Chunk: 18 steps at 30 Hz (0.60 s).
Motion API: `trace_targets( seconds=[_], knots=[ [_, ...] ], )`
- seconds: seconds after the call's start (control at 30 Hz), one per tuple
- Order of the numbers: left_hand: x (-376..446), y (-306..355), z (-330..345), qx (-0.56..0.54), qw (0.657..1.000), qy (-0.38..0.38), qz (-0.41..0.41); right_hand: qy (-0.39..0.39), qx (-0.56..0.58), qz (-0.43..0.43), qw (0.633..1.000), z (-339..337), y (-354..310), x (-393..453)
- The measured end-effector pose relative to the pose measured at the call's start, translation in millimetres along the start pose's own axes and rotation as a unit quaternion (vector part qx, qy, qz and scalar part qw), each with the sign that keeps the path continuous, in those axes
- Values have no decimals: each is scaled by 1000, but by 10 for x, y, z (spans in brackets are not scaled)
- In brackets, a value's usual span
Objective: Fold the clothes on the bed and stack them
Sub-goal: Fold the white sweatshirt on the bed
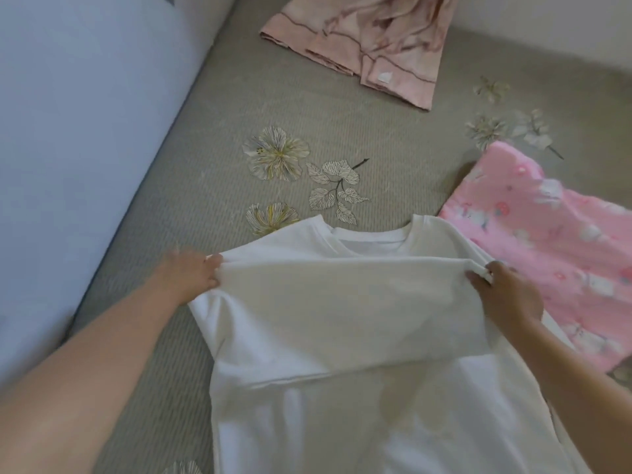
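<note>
A white T-shirt (349, 313) lies on the bed in front of me, its neckline toward the far side. Its lower part is lifted and drawn up over the chest as a fold. My left hand (191, 275) pinches the fold's left corner. My right hand (502, 292) pinches its right corner. A bright pink printed garment (547, 248) lies flat to the right, partly under the shirt's edge. A pale pink satin garment (362, 42) lies crumpled at the far side of the bed.
The bed (260, 97) has a grey-green cover with printed flowers and leaves. A light blue padded surface (75, 124) runs along the left side. A pale wall (554, 22) stands at the far right.
</note>
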<state>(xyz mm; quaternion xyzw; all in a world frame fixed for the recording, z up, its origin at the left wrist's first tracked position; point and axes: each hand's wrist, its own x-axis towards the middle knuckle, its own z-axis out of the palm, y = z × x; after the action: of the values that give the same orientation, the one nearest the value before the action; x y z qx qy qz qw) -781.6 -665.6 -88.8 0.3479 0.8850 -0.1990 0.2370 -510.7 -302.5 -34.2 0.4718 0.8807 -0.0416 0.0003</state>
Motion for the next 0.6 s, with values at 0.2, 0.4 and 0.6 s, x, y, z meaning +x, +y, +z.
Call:
trace_targets(
  seconds=[0.2,0.4,0.6],
  knots=[
    [-208,483,285,-143,913,381,27,-22,-122,-40,991,296,-125,198],
    [-929,888,790,-210,930,225,199,-35,-100,-58,993,494,-138,81],
    [-1095,915,923,-355,910,208,47,-145,-91,-122,978,852,-175,-499]
  ],
)
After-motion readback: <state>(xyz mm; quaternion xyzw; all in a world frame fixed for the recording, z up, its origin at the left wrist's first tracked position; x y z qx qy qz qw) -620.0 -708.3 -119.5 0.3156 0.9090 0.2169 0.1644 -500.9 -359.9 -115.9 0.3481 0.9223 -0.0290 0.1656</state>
